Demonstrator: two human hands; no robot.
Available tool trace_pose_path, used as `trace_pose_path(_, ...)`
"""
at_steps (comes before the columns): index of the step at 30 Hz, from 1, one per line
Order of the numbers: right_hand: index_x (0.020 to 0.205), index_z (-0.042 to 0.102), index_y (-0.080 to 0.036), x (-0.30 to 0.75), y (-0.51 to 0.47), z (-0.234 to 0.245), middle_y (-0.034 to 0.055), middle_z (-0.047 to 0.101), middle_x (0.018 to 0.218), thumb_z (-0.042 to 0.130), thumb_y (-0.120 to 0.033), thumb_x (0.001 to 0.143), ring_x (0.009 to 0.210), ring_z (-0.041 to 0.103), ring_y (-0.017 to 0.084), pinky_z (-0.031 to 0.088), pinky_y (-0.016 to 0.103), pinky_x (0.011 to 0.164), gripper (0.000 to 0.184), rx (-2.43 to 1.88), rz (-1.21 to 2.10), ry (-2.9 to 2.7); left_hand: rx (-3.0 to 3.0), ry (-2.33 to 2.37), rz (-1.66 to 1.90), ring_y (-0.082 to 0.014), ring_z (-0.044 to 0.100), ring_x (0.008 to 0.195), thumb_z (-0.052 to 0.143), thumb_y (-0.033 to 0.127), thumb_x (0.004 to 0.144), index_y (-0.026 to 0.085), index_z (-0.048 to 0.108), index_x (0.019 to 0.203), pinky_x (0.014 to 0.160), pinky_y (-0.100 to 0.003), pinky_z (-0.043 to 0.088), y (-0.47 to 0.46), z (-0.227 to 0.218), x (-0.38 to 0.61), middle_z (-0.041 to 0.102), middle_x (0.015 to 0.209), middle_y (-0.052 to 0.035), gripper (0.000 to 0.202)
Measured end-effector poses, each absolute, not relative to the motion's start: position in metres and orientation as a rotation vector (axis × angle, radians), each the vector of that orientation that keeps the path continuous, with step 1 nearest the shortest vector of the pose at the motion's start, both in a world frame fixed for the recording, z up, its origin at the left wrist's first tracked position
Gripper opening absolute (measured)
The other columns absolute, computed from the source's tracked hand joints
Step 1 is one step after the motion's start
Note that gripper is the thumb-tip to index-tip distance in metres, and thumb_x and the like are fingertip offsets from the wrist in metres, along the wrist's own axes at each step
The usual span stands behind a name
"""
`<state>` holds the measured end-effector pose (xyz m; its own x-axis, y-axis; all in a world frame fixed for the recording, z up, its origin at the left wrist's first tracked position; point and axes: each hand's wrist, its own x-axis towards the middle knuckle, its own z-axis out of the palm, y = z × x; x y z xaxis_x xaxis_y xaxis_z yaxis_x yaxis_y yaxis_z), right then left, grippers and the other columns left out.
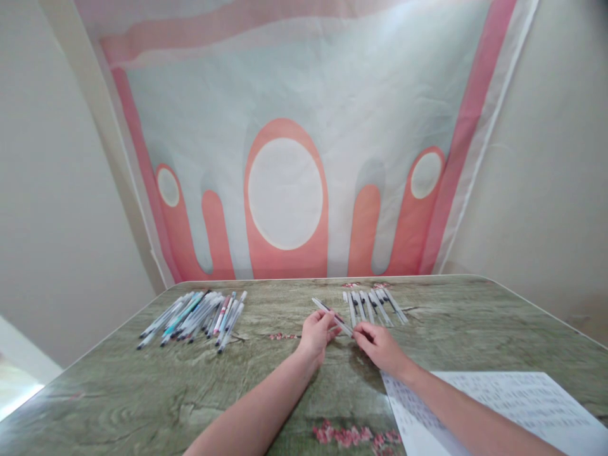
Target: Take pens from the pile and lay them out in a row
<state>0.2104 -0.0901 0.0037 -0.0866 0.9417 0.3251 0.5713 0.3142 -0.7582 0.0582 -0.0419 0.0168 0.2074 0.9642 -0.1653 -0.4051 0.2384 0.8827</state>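
Observation:
My left hand (316,334) and my right hand (377,345) meet over the middle of the table, both closed on one pale pen (332,316) that slants up to the left between them. The left fingers pinch its middle, the right fingers grip its lower end. Just beyond my right hand, a short row of several pens (373,306) lies side by side. A loose heap of several pens (197,315), some teal and pink, lies at the far left of the table.
The table (190,392) has a green marbled cover with pink flower prints. A printed white sheet (503,405) lies under my right forearm at the near right. A pink and pale blue cloth (285,126) hangs on the wall behind.

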Motion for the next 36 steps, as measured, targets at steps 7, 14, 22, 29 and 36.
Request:
trace_pose_path(7, 0.072, 0.059, -0.017, 0.209, -0.09, 0.002, -0.0016, 0.055, 0.058, 0.042, -0.029, 0.079, 0.055, 0.049, 0.012, 0.034, 0.021, 0.054, 0.022, -1.361, 0.579, -1.81, 1.126, 1.1, 1.126, -0.0082, 0.054, 0.058, 0.055, 0.032, 0.067, 0.013, 0.053, 0.073, 0.054, -0.019, 0.045, -0.005, 0.019, 0.051, 0.059, 0.068, -0.0029, 0.02)
trace_pose_path(14, 0.073, 0.059, -0.017, 0.21, -0.09, 0.002, -0.0012, 0.056, 0.059, 0.042, -0.028, 0.079, 0.055, 0.05, 0.012, 0.035, 0.022, 0.055, 0.021, -1.359, 0.55, -1.825, 1.813, 1.492, 0.638, -0.0105, 0.055, 0.052, 0.055, 0.018, 0.062, 0.011, 0.062, 0.074, 0.052, -0.019, 0.042, 0.036, 0.017, 0.065, 0.059, 0.055, -0.0018, 0.016)
trace_pose_path(22, 0.076, 0.061, -0.017, 0.21, -0.091, 0.005, 0.0001, 0.059, 0.061, 0.043, -0.028, 0.078, 0.057, 0.051, 0.013, 0.036, 0.022, 0.056, 0.021, -1.367, 0.554, -1.818, 1.998, 1.622, 0.517, -0.0132, 0.056, 0.056, 0.058, 0.017, 0.056, 0.011, 0.063, 0.083, 0.055, -0.02, 0.04, 0.059, 0.014, 0.093, 0.061, 0.056, -0.0033, 0.028)
trace_pose_path(29, 0.074, 0.061, -0.017, 0.21, -0.091, 0.005, 0.0001, 0.058, 0.059, 0.044, -0.028, 0.077, 0.055, 0.05, 0.013, 0.036, 0.022, 0.054, 0.021, -1.358, 0.552, -1.8, 2.097, 1.657, 0.502, -0.0147, 0.057, 0.061, 0.059, 0.031, 0.059, 0.012, 0.064, 0.073, 0.058, -0.021, 0.04, 0.056, 0.015, 0.092, 0.063, 0.063, -0.0065, 0.024)
trace_pose_path(36, 0.074, 0.061, -0.017, 0.209, -0.092, 0.007, 0.0005, 0.058, 0.059, 0.044, -0.031, 0.078, 0.055, 0.05, 0.013, 0.037, 0.024, 0.055, 0.023, -1.347, 0.583, -1.779, 2.154, 1.654, 0.549, -0.018, 0.058, 0.07, 0.062, 0.031, 0.057, 0.013, 0.064, 0.072, 0.064, -0.023, 0.041, 0.045, 0.019, 0.094, 0.064, 0.069, -0.0081, 0.024)
